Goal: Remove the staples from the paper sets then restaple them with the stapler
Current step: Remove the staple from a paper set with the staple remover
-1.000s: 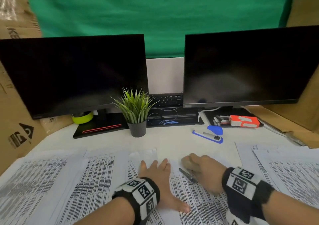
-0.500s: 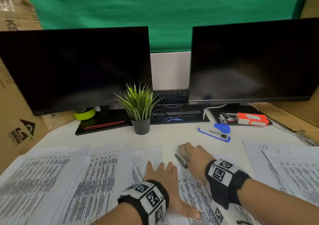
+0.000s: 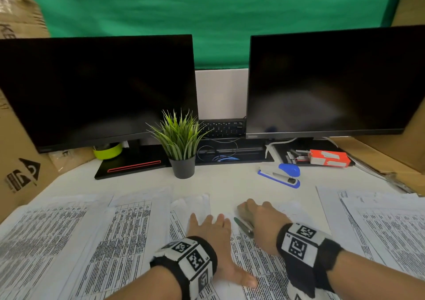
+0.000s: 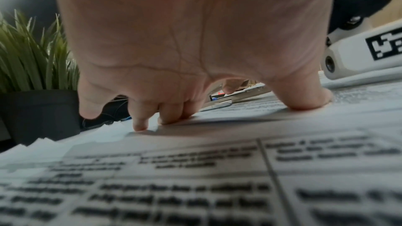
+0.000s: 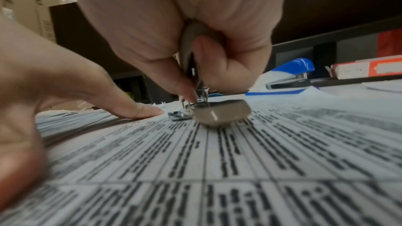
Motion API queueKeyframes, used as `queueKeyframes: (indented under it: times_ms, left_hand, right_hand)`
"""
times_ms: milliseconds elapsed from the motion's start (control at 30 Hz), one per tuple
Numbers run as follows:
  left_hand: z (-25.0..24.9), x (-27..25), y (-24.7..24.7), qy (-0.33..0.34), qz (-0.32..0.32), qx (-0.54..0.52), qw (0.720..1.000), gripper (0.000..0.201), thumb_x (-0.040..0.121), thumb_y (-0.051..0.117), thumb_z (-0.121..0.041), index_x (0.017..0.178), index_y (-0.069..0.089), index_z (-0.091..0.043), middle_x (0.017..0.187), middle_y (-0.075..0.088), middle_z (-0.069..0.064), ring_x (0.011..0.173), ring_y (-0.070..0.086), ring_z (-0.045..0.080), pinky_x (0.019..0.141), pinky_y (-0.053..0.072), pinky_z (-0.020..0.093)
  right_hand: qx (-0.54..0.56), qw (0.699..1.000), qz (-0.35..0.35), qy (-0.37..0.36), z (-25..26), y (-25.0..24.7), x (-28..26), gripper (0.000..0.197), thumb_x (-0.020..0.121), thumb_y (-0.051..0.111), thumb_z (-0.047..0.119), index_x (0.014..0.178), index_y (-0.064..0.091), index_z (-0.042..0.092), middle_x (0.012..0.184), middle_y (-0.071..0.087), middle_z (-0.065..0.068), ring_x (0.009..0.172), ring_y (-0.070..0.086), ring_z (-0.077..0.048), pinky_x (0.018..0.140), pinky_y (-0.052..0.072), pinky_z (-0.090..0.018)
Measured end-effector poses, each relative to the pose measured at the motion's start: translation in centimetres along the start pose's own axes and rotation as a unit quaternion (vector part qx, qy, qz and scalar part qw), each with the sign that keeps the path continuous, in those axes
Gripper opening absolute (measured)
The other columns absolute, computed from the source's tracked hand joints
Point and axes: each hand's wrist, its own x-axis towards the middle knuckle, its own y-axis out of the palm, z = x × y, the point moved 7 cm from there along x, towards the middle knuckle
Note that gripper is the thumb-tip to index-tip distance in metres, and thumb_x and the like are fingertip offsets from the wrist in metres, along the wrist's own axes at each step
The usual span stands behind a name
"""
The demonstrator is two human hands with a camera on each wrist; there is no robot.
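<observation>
A printed paper set [image 3: 257,267] lies in front of me on the white desk. My left hand [image 3: 207,219] presses flat on it with straight, spread fingers [image 4: 141,123]. Just to its right, my right hand [image 3: 250,207] grips a grey staple remover [image 3: 245,226] near the set's top edge. In the right wrist view the staple remover [image 5: 219,112] has its metal claws down on the paper, next to the left hand's fingertip [image 5: 150,111]. The blue and white stapler [image 3: 281,175] lies untouched farther back on the right.
More paper sets lie at the left [image 3: 69,242] and right [image 3: 379,219]. At the back stand two dark monitors [image 3: 99,88], a potted plant [image 3: 181,148] and an orange staple box [image 3: 328,158]. Cardboard boxes [image 3: 20,161] flank the desk.
My right hand with the staple remover has moved a little away from me toward the top edge of the paper set. The left hand stays flat on the paper.
</observation>
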Motion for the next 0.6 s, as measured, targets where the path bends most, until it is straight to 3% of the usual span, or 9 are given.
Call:
queueKeyframes:
  times_ms: [100, 267, 367, 500, 600]
  left_hand:
    - [-0.1, 0.0, 0.0, 0.004, -0.003, 0.008, 1.000, 0.135, 0.060, 0.047, -0.093, 0.153, -0.015, -0.017, 0.162, -0.013, -0.001, 0.150, -0.008, 0.025, 0.115, -0.012, 0.059]
    - [-0.1, -0.2, -0.2, 0.002, -0.010, -0.007, 1.000, 0.134, 0.059, 0.049, -0.093, 0.153, -0.014, -0.020, 0.163, -0.012, -0.003, 0.150, -0.008, 0.023, 0.114, -0.014, 0.059]
    - [-0.1, -0.2, -0.2, -0.004, -0.012, -0.006, 1.000, 0.135, 0.059, 0.050, -0.093, 0.153, -0.012, -0.019, 0.163, -0.011, -0.002, 0.150, -0.007, 0.023, 0.115, -0.012, 0.059]
    - [-0.3, -0.5, -0.6, -0.001, -0.008, 0.020, 1.000, 0.134, 0.061, 0.049, -0.092, 0.153, -0.009, -0.014, 0.163, -0.007, 0.003, 0.150, -0.005, 0.026, 0.115, -0.013, 0.058]
    - [-0.4, -0.3, -1.0, 0.005, -0.020, 0.019, 1.000, 0.136, 0.060, 0.052, -0.091, 0.153, -0.009, -0.013, 0.163, -0.007, 0.004, 0.150, -0.006, 0.025, 0.115, -0.012, 0.058]
  right_hand:
    - [0.009, 1.000, 0.001, 0.002, 0.4, 0.6, 1.0, 0.051, 0.084, 0.055, 0.007, 0.128, 0.031, 0.021, 0.125, 0.043, -0.009, 0.086, 0.048, -0.025, 0.069, 0.043, -0.027]
    - [0.054, 0.998, -0.018, 0.038, 1.3, 0.2, 3.5, 0.056, 0.088, 0.057, 0.012, 0.135, 0.029, 0.019, 0.128, 0.042, -0.011, 0.109, 0.055, -0.028, 0.080, 0.042, -0.029]
    - [0.062, 0.997, -0.044, 0.017, 1.4, -1.4, 4.6, 0.043, 0.090, 0.049, 0.012, 0.130, 0.034, 0.016, 0.128, 0.047, -0.013, 0.101, 0.055, -0.027, 0.080, 0.044, -0.031]
    - [0.080, 0.994, -0.072, 0.007, -1.2, -3.5, 3.3, 0.046, 0.086, 0.054, 0.010, 0.131, 0.041, 0.012, 0.117, 0.057, -0.013, 0.103, 0.059, -0.029, 0.087, 0.049, -0.036]
    - [0.043, 0.998, -0.047, -0.027, -2.9, -3.3, 0.3, 0.044, 0.091, 0.051, 0.014, 0.134, 0.042, 0.016, 0.117, 0.056, -0.011, 0.093, 0.055, -0.023, 0.084, 0.047, -0.031]
